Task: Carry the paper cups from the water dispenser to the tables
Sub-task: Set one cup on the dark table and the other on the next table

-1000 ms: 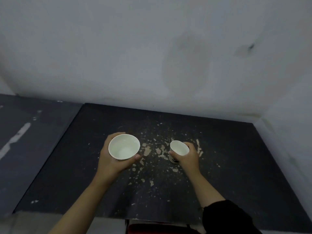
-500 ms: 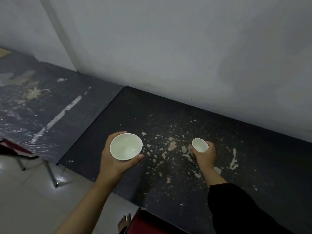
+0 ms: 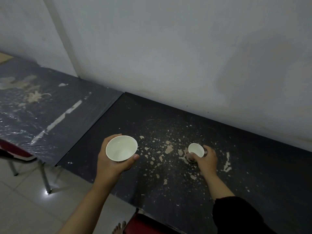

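My left hand (image 3: 112, 164) holds a white paper cup (image 3: 121, 148) upright in the air, above the near edge of a worn black table (image 3: 168, 119). Its inside looks white and I cannot tell how full it is. My right hand (image 3: 206, 157) wraps around a second white paper cup (image 3: 195, 150), whose base rests on the black table among pale flaked patches. The fingers are still around that cup.
A second dark table (image 3: 42, 102) wrapped in plastic film joins on the left, with metal legs (image 3: 45, 179) on the tiled floor. A white wall (image 3: 168, 48) runs right behind both tables. A red chair seat (image 3: 146, 223) and a bare foot (image 3: 119, 228) show below.
The view has swung left and away, bringing the film-covered table and floor into sight. The right-hand cup stays on the black table under my hand; the left cup remains held up.
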